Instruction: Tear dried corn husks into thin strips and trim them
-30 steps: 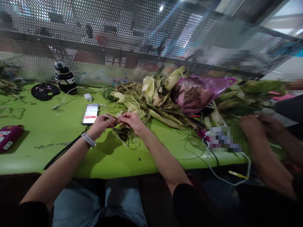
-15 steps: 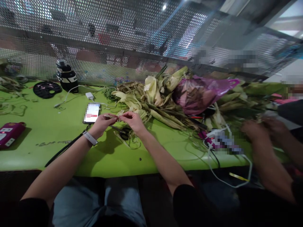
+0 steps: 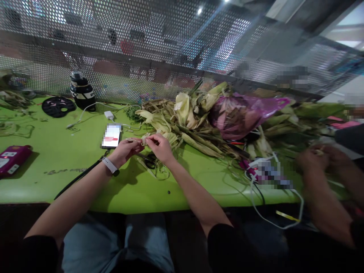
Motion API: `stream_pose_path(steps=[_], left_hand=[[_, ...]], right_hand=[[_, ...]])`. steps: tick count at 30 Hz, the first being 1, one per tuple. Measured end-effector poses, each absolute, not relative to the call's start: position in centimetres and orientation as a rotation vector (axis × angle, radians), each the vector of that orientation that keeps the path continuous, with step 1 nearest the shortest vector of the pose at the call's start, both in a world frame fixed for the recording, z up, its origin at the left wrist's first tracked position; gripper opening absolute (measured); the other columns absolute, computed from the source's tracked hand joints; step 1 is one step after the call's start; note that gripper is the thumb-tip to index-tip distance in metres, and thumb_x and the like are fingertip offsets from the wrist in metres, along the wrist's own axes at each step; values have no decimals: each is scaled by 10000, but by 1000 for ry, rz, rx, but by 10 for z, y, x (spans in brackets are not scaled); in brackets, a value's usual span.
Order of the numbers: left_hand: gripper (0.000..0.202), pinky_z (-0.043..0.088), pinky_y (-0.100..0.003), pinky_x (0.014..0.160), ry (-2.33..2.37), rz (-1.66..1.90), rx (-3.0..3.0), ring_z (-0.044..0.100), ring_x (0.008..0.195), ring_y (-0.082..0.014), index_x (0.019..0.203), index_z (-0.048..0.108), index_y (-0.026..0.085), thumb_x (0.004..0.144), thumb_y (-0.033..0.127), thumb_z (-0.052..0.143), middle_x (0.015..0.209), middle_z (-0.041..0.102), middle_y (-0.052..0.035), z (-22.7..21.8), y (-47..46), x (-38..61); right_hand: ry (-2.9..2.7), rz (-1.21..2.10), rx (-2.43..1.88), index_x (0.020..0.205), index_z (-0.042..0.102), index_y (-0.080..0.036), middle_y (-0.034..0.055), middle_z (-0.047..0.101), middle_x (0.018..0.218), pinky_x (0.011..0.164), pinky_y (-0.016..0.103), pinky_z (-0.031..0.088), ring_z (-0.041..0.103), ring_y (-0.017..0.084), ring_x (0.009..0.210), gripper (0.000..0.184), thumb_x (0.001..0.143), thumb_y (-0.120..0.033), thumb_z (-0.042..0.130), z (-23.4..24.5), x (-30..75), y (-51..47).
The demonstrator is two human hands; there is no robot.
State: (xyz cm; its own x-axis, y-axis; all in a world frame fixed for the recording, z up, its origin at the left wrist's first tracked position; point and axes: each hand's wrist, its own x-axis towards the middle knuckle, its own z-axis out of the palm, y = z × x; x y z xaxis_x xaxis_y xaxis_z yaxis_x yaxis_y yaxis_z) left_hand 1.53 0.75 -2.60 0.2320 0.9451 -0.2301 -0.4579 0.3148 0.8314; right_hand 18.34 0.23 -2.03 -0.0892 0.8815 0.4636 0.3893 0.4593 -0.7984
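My left hand (image 3: 126, 148) and my right hand (image 3: 159, 146) meet above the green table (image 3: 57, 167), both pinched on a pale strip of corn husk (image 3: 141, 140) held between them. A white watch band circles my left wrist. Under my hands lie loose husk strips (image 3: 155, 170) and dark scissors (image 3: 149, 161). Just beyond my right hand starts a big heap of corn husks (image 3: 182, 121). A phone (image 3: 111, 135) with a lit screen lies to the left of my left hand.
A pink plastic bag (image 3: 241, 115) sits on the husk heap. Another person's hands (image 3: 315, 161) work at the right, near white cables (image 3: 273, 212). A black bottle (image 3: 82, 93), a dark round disc (image 3: 58, 106) and a magenta power strip (image 3: 11, 159) stand at the left. Perforated metal mesh backs the table.
My hands have drawn a little closer together on the husk strip. The view has shifted slightly; the other person's hands have moved a bit to the right.
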Motion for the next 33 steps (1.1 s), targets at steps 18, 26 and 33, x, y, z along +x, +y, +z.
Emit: stream_pose_path(steps=[18,26,33], left_hand=[[135,516,-385,956,689,1116,682,661,808,-131,810,620,133,711,84,699,823,698,-31,-17,7,14],[156,499,-330,932,683,1146,712,645,840,-133,817,635,149,697,123,731,850,690,-18,-20,10,12],[194,475,-264,904,702,1185,765,625,838,-113,842,642,159,679,108,733,865,677,-11,-22,10,14]], right_hand=[[-1610,693,-1158,799,621,-202,15,621,727,621,267,461,558,140,654,214,831,-411,593,-7,187,-9],[-1555,1171,-1111,964,625,-195,25,660,768,549,264,514,602,131,614,237,808,-374,624,-14,178,-5],[-1562,1136,-1023,935,584,-222,-14,611,729,563,250,527,594,125,639,263,766,-403,673,-24,180,3]])
